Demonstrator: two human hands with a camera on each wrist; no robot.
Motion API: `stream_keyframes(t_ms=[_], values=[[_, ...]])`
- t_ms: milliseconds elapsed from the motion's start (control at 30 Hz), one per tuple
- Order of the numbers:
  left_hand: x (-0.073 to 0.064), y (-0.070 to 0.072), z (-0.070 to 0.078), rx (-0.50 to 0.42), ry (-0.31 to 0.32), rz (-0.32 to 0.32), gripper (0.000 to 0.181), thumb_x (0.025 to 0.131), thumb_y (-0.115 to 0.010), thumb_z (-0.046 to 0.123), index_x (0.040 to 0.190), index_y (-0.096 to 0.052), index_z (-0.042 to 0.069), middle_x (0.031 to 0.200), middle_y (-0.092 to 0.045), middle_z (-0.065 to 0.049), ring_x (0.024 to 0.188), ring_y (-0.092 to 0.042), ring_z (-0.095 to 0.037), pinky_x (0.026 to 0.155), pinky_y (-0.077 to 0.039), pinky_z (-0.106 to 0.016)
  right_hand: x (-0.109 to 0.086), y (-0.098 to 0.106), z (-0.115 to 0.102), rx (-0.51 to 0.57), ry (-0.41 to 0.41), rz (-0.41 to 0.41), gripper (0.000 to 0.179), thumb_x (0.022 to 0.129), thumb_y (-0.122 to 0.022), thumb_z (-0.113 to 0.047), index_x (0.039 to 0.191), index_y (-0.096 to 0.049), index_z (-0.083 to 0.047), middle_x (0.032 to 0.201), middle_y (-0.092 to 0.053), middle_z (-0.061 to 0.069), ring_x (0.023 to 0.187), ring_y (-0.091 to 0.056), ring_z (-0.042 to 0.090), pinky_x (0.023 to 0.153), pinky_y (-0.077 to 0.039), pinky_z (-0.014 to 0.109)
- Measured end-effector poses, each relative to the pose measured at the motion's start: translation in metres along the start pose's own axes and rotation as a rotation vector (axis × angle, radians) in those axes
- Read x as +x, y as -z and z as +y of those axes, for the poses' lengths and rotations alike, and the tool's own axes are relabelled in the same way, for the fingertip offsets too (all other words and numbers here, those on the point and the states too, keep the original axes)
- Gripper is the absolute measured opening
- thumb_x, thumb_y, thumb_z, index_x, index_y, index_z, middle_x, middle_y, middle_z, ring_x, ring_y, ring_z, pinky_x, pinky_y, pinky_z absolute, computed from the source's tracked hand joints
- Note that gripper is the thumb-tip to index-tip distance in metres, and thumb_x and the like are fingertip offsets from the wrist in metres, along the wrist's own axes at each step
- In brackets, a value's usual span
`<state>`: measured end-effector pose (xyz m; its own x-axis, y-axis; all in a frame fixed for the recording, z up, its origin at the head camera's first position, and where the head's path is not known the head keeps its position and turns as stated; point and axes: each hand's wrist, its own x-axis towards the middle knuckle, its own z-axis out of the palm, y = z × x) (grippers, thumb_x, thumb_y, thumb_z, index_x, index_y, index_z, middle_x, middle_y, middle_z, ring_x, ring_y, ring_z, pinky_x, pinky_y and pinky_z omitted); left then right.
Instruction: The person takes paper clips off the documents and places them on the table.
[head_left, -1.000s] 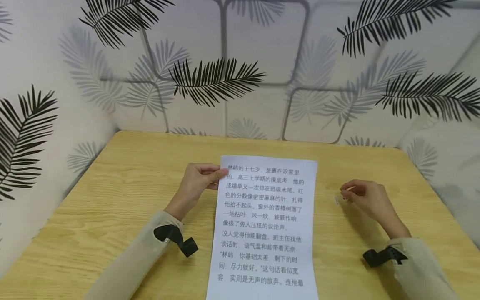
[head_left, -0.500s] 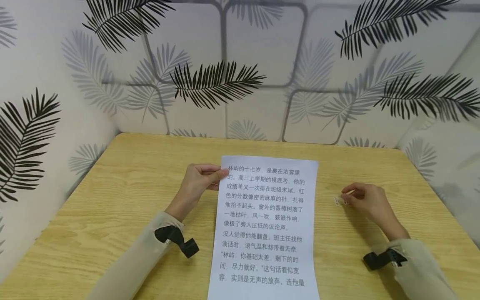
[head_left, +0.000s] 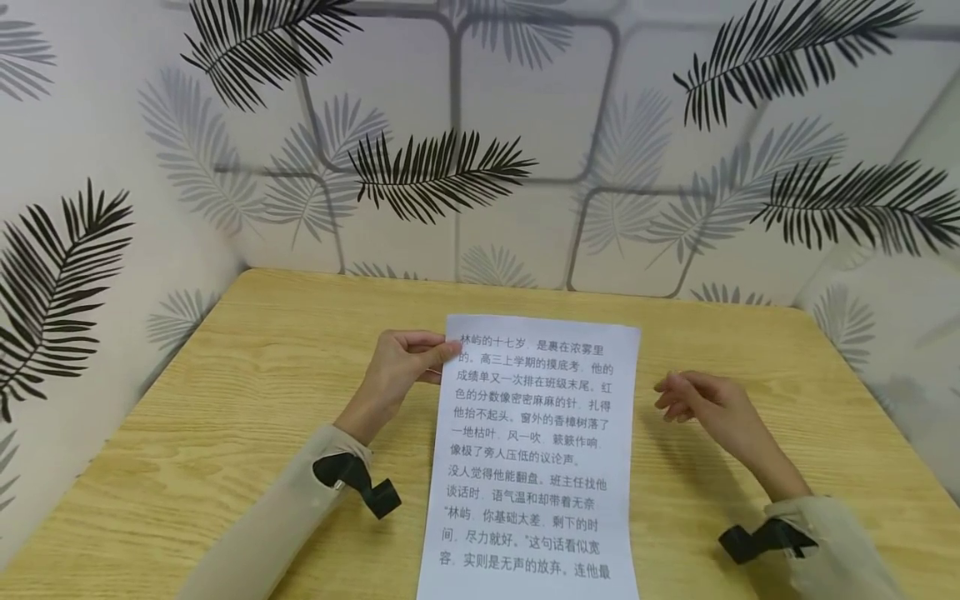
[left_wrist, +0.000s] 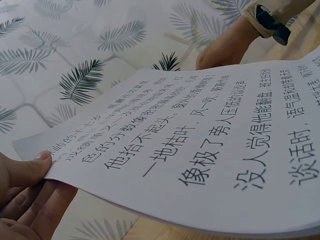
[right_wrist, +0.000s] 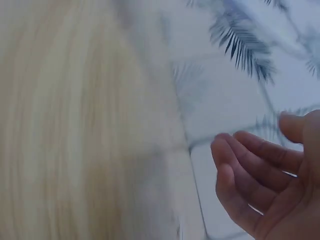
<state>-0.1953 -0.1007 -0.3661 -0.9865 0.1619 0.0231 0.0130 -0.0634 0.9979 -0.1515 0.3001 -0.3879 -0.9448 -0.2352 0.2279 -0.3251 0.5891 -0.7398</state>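
Observation:
In the head view my left hand [head_left: 401,375] pinches the upper left corner of white printed paper [head_left: 532,450], thumb on top and fingers underneath. The left wrist view shows the same paper [left_wrist: 165,165] tilted up from the table, with layered edges along its near side. My right hand [head_left: 705,408] hovers to the right of the paper, apart from its edge. In the right wrist view, the right hand [right_wrist: 270,175] has loosely bent fingers and a thumb held away from them, with nothing between. A tiny pale sliver [right_wrist: 181,230] shows blurred at the bottom of that view.
Wooden tabletop [head_left: 300,317] lies beneath both hands. Behind it rises a wall [head_left: 525,225] with a leaf pattern. Black camera mounts [head_left: 360,483] sit on both wrists over beige sleeves [head_left: 277,517].
My right hand has moved slightly left toward the paper and its fingers have loosened. The small white piece at its fingertips no longer shows in the head view. The left hand keeps its pinch.

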Motion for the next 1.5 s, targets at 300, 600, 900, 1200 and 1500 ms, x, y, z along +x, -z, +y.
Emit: stream_keyframes(t_ms=[300, 600, 900, 1200, 1500], values=[[0.001, -0.002, 0.001, 0.007, -0.001, -0.005, 0.024, 0.087, -0.071, 0.003, 0.104, -0.067, -0.014, 0.084, -0.072, -0.009, 0.068, -0.069, -0.016, 0.062, -0.059, -0.027, 0.002, -0.028, -0.035, 0.244, 0.016, -0.110, 0.022, 0.100, -0.054, -0.011, 0.110, -0.059, 0.008, 0.082, -0.069, 0.011, 0.065, -0.067, 0.022, 0.060, -0.059, 0.041], [0.014, 0.001, -0.017, -0.027, 0.111, -0.038, 0.024, 0.089, -0.070, 0.007, 0.104, -0.068, -0.012, 0.084, -0.072, -0.009, 0.069, -0.070, -0.016, 0.064, -0.060, -0.028, 0.012, -0.043, -0.024, 0.205, -0.110, -0.063, 0.017, 0.094, -0.063, -0.007, 0.102, -0.058, 0.007, 0.073, -0.069, 0.013, 0.058, -0.065, 0.020, 0.055, -0.058, 0.036], [0.031, 0.006, -0.041, 0.043, 0.259, -0.115, 0.028, 0.089, -0.067, 0.001, 0.113, -0.063, -0.012, 0.093, -0.071, -0.018, 0.074, -0.071, -0.021, 0.066, -0.060, -0.031, 0.019, -0.056, -0.012, 0.192, -0.230, -0.075, 0.019, 0.095, -0.061, -0.007, 0.106, -0.058, 0.009, 0.077, -0.069, 0.016, 0.061, -0.065, 0.020, 0.055, -0.058, 0.031], [0.029, 0.008, -0.053, 0.135, 0.258, -0.178, 0.026, 0.089, -0.064, -0.001, 0.113, -0.063, -0.012, 0.097, -0.070, -0.022, 0.076, -0.070, -0.023, 0.069, -0.060, -0.033, 0.018, -0.063, -0.011, 0.202, -0.308, -0.118, 0.020, 0.095, -0.061, -0.009, 0.107, -0.059, 0.008, 0.078, -0.070, 0.014, 0.064, -0.066, 0.021, 0.057, -0.058, 0.031], [0.028, 0.008, -0.052, 0.140, 0.258, -0.189, 0.032, 0.091, -0.061, -0.003, 0.121, -0.059, -0.012, 0.101, -0.069, -0.023, 0.076, -0.071, -0.024, 0.070, -0.060, -0.033, 0.019, -0.062, -0.010, 0.174, -0.343, -0.122, 0.027, 0.094, -0.064, -0.011, 0.112, -0.058, 0.008, 0.077, -0.069, 0.012, 0.064, -0.064, 0.020, 0.056, -0.057, 0.030]])
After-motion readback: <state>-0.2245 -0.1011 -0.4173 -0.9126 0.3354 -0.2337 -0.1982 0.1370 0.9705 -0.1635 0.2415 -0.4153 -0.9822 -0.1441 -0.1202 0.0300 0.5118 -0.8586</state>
